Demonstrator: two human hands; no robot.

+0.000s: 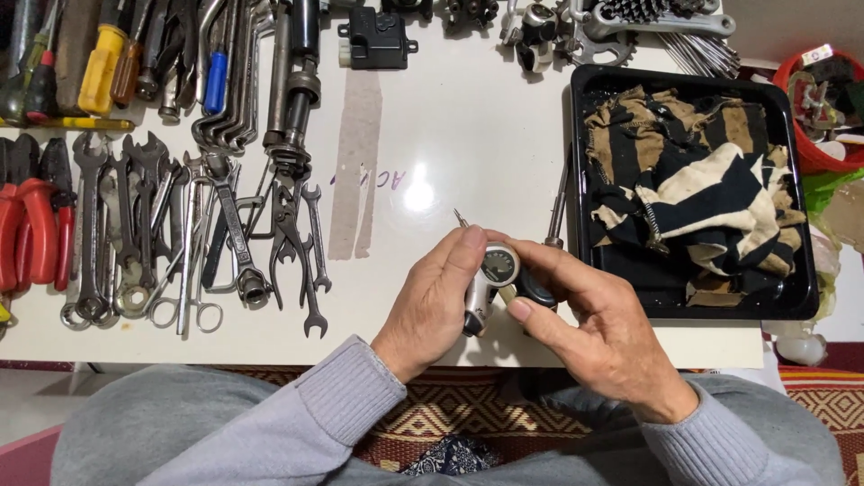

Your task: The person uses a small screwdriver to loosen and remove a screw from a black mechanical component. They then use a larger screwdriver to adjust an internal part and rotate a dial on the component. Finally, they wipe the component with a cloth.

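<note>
grey sleeves (270, 423) and knees sit closest to the camera, over a patterned rug (450, 405). just past them the left hand (432, 301) and right hand (598, 328) both grip a small silver gear shifter with a round dial (493, 279), held up over the near edge of the white table (468, 135). a thin screwdriver (558, 209) lies just beyond the hands. to the right sits a black tray (594, 90) holding a striped rag (702, 193). wrenches (225, 234) and red-handled pliers (31, 229) spread out on the left, screwdrivers (103, 63) further back.
</note>
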